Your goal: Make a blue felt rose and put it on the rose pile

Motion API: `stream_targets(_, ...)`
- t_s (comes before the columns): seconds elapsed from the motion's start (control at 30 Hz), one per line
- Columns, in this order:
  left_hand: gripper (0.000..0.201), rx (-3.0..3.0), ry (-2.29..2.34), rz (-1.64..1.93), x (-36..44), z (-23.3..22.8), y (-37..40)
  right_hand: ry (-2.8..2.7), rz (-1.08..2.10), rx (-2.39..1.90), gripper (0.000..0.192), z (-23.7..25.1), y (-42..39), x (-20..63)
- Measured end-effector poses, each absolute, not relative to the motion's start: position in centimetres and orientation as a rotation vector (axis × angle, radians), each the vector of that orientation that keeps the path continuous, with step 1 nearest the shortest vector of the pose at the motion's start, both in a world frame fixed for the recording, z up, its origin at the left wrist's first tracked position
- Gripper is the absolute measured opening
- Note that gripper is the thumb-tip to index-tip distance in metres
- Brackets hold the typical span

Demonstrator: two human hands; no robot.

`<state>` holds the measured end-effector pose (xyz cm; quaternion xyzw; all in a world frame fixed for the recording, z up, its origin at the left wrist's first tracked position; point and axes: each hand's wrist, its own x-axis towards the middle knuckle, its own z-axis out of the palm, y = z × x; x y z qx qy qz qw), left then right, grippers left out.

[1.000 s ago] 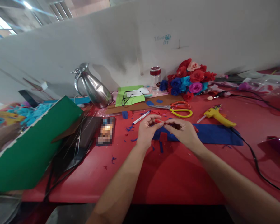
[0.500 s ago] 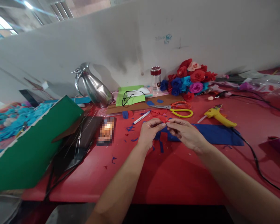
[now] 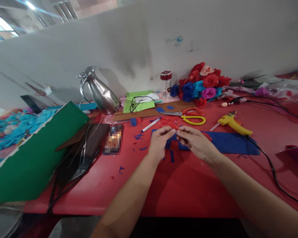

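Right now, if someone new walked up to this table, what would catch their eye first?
Probably the left hand and right hand meeting at the centre, pinching a small red piece above blue felt. Behind them, a bunch of red and blue fabric roses sits against the wall, and a shiny metal jug stands to the left.

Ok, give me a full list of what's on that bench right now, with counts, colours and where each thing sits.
table: one, red, under everything
red piece: one, small, pinched between both hands' fingertips
blue sheet: one, flat behind the hands
glue gun: one, yellow, right of centre, black cord trailing right
scissors: one pair, orange and yellow handles, behind the hands
marker: one, white, left of the scissors
flowers: a bunch, red, blue, purple, pink, at the wall
jar: one, clear with red lid, left of the flowers
jug: one, silver, at the wall
green board: one, tilted, far left
blue scraps: several, strewn left of the hands
left hand: pinching the red piece
right hand: pinching the red piece
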<state>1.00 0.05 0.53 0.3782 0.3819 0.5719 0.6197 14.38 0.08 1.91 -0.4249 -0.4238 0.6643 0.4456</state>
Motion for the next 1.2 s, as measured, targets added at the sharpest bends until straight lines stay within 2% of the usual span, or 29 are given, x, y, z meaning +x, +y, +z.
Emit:
stream_targets(0.17, 0.022, 0.84, 0.893, 1.32, 1.0, 0.4, 0.1, -1.059, 1.612, -1.06, 0.033, 1.8, 0.0, 14.1)
stream_targets(0.53, 0.024, 0.883, 0.874, 1.254, 0.8, 0.2, 0.2, -0.982, 1.887, -0.993, 0.033, 1.9, 0.4, 14.9)
stream_targets(0.9, 0.032, 0.726, 0.907, 1.278, 0.7, 0.2, 0.4, -1.311, 1.45, -1.101, 0.029, 1.3, -0.3, 13.8)
stream_targets(1.2, 0.031, 0.733, 0.894, 1.33, 0.7, 0.1, 0.4, -1.384, 1.34, -1.077, 0.033, 1.2, -0.5, 13.7)
